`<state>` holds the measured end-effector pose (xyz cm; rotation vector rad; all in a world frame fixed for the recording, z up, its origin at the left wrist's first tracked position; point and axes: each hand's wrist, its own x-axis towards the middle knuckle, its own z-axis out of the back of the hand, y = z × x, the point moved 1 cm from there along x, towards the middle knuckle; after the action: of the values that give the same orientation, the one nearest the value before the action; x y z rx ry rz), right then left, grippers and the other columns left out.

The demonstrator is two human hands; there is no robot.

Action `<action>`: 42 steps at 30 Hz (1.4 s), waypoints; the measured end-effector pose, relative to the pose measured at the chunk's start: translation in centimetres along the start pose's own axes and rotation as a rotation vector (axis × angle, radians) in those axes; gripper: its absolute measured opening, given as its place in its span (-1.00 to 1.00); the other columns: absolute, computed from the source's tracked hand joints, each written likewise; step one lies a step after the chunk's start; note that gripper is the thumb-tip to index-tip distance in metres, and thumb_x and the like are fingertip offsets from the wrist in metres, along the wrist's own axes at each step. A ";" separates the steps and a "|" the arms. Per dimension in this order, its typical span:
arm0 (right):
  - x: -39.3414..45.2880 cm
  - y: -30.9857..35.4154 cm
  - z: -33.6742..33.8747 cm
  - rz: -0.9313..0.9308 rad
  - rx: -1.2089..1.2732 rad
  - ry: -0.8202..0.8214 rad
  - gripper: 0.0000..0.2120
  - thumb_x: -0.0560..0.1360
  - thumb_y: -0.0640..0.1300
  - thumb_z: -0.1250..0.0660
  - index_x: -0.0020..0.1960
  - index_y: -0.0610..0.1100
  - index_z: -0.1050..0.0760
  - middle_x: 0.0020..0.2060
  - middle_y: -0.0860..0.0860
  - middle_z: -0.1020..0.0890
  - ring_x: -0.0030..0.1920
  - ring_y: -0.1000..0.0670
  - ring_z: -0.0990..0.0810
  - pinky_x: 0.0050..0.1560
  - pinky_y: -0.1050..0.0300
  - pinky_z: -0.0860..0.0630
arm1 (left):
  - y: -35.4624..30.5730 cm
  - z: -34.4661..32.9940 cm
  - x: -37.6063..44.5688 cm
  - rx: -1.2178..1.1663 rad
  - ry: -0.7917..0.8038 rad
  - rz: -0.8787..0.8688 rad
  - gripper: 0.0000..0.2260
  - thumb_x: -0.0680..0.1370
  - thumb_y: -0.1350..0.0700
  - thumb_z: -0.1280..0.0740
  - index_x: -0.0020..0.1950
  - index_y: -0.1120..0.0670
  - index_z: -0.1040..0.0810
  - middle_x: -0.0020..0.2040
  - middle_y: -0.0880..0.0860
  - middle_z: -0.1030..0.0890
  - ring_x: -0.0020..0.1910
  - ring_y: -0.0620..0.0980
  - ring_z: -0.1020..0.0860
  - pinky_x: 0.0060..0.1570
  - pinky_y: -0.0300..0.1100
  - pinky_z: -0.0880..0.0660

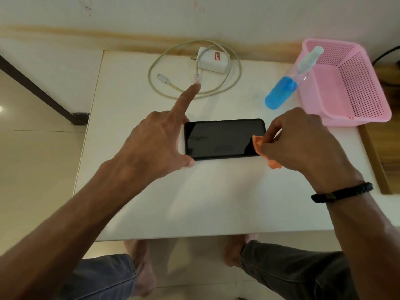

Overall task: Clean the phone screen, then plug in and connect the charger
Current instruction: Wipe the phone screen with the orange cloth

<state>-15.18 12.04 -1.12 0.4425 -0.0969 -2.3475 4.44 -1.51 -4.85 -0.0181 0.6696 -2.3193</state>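
Wiping: the phone [225, 138] lies flat at the frame centre, screen dark, cleaning step in hand.
Right hand [303, 139]: pinches an orange cloth [257, 144] on the phone's right end.
Left hand [155, 139]: released, thumb bracing the left end, forefinger straight.
Next: I judge the cloth must sweep leftward.
Charger [213, 60]: unplugged, coiled cable [232, 83], upper centre.
Surface: white table [194, 202], pink basket [346, 83] and spray bottle [285, 87] upper right; tiled floor.

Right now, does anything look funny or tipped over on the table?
Yes. The spray bottle with blue liquid isn't standing: it leans tilted against the rim of the pink basket, its base on the table. Nothing looks spilled. The wall behind also has a brownish stain.
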 end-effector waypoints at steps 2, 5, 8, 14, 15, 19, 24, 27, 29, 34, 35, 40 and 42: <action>-0.1 0.6 -0.7 0.016 0.027 0.003 -0.79 0.51 0.03 -0.46 0.00 -0.11 -0.61 -0.23 -0.02 -0.64 -0.10 -0.06 -0.60 -0.04 0.03 -0.57 | 0.1 0.1 0.0 -0.012 -0.006 -0.001 0.31 0.23 -0.02 -0.72 0.63 -0.28 0.21 0.29 -0.07 -0.63 -0.14 0.03 -0.62 0.05 0.07 -0.63; -0.2 1.9 -1.9 0.058 0.043 -0.007 -0.83 0.51 0.00 -0.45 0.00 -0.08 -0.61 -0.22 0.01 -0.63 -0.12 -0.01 -0.59 -0.09 0.08 -0.51 | 0.1 0.0 0.0 -0.029 -0.014 -0.005 0.32 0.20 -0.02 -0.73 0.63 -0.29 0.18 0.27 -0.07 -0.64 -0.13 0.03 -0.62 0.05 0.08 -0.63; -0.3 3.4 -2.6 0.096 0.077 -0.027 -0.87 0.51 -0.01 -0.44 -0.04 -0.07 -0.62 -0.27 0.03 -0.62 -0.19 0.03 -0.54 -0.14 0.11 -0.46 | 0.2 -0.2 -0.2 -0.038 -0.024 -0.004 0.33 0.19 -0.04 -0.74 0.62 -0.29 0.19 0.27 -0.07 -0.64 -0.09 0.03 -0.63 0.04 0.08 -0.64; -0.6 7.0 -4.0 0.177 0.111 0.006 -0.85 0.51 -0.02 -0.44 -0.05 -0.10 -0.63 -0.21 -0.03 -0.68 -0.13 -0.05 -0.66 -0.14 0.10 -0.61 | 0.5 -0.2 -0.6 -0.104 -0.037 -0.016 0.31 0.20 0.02 -0.73 0.65 -0.26 0.15 0.19 -0.09 -0.65 -0.07 0.00 -0.60 0.02 0.08 -0.61; -0.7 7.6 -4.2 0.189 0.126 0.017 -0.86 0.51 -0.03 -0.45 -0.05 -0.10 -0.63 -0.21 -0.02 -0.68 -0.15 -0.05 -0.67 -0.14 0.10 -0.63 | 0.5 -0.2 -0.7 -0.109 -0.038 -0.019 0.30 0.21 0.02 -0.72 0.65 -0.25 0.15 0.19 -0.08 -0.65 -0.06 0.00 -0.60 0.03 0.08 -0.61; -1.1 9.6 -5.1 0.249 0.257 0.067 -0.89 0.53 -0.06 -0.46 -0.05 -0.10 -0.68 -0.26 0.02 -0.69 -0.28 0.05 -0.68 -0.37 0.32 -0.52 | 0.7 -0.2 -0.6 -0.139 -0.032 -0.069 0.24 0.29 0.08 -0.68 0.67 -0.16 0.15 0.12 -0.04 -0.69 -0.07 0.04 -0.65 0.01 0.09 -0.61; -0.3 8.9 -3.7 0.210 0.671 0.246 -0.90 0.47 -0.14 -0.56 -0.08 -0.17 -0.73 -0.28 -0.05 -0.75 -0.24 -0.02 -0.75 -0.11 0.06 -0.73 | 0.7 -0.3 -0.7 -0.122 -0.015 -0.071 0.25 0.31 0.05 -0.67 0.66 -0.19 0.21 0.06 -0.09 -0.69 -0.09 0.01 -0.63 -0.03 0.07 -0.62; 0.9 6.5 -1.5 0.132 0.960 0.325 -0.81 0.46 -0.23 -0.57 0.00 -0.32 -0.68 -0.32 -0.13 -0.73 -0.32 -0.08 -0.72 -0.11 0.02 -0.70 | 0.7 -0.2 -0.9 -0.106 -0.018 -0.047 0.30 0.27 0.01 -0.70 0.63 -0.28 0.27 0.20 -0.03 -0.66 -0.03 0.02 -0.61 0.03 0.07 -0.62; 1.6 4.6 -0.1 0.118 0.938 0.260 -0.80 0.47 -0.23 -0.56 -0.01 -0.35 -0.65 -0.37 -0.12 -0.69 -0.39 -0.11 -0.66 -0.14 0.02 -0.64 | 0.7 0.0 -0.9 -0.107 -0.023 -0.040 0.31 0.27 -0.01 -0.70 0.61 -0.31 0.29 0.29 -0.01 -0.63 0.02 0.03 -0.61 0.07 0.08 -0.62; 2.0 0.7 0.8 0.063 0.322 -0.134 -0.82 0.51 -0.01 -0.52 -0.20 -0.07 -0.63 -0.43 0.03 -0.68 -0.43 0.11 -0.65 -0.33 0.32 -0.48 | 0.7 -0.1 -0.8 -0.097 -0.031 -0.029 0.33 0.26 -0.02 -0.71 0.61 -0.30 0.30 0.32 -0.04 -0.61 0.01 0.03 -0.62 0.07 0.08 -0.63; 1.9 0.4 0.7 0.041 0.233 -0.166 -0.81 0.53 0.01 -0.49 -0.20 -0.05 -0.62 -0.41 0.03 -0.67 -0.42 0.15 -0.63 -0.38 0.36 -0.40 | 0.7 -0.1 -0.8 -0.092 -0.031 -0.024 0.33 0.26 -0.02 -0.71 0.61 -0.30 0.30 0.32 -0.04 -0.61 0.01 0.03 -0.62 0.07 0.08 -0.63; 2.8 0.7 -0.4 -0.015 0.046 -0.120 -0.74 0.60 -0.01 -0.40 0.06 -0.22 -0.64 -0.09 -0.22 -0.69 -0.02 -0.16 -0.65 0.00 0.08 -0.56 | 0.5 -0.2 -0.7 -0.115 -0.030 -0.002 0.33 0.26 -0.01 -0.71 0.59 -0.34 0.29 0.33 -0.05 -0.61 0.02 0.03 -0.62 0.08 0.09 -0.63; 3.0 1.0 -0.5 -0.025 0.024 -0.128 -0.72 0.60 -0.02 -0.38 0.13 -0.24 -0.62 -0.03 -0.26 -0.67 0.04 -0.19 -0.63 0.07 0.02 -0.58 | 0.4 -0.2 -0.8 -0.137 -0.030 0.008 0.31 0.26 0.01 -0.71 0.60 -0.35 0.27 0.34 -0.06 -0.60 0.05 0.02 -0.61 0.09 0.08 -0.62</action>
<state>-16.42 9.29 -2.25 0.3067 -0.1806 -2.4006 5.27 -1.16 -5.11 -0.1130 0.8104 -2.2571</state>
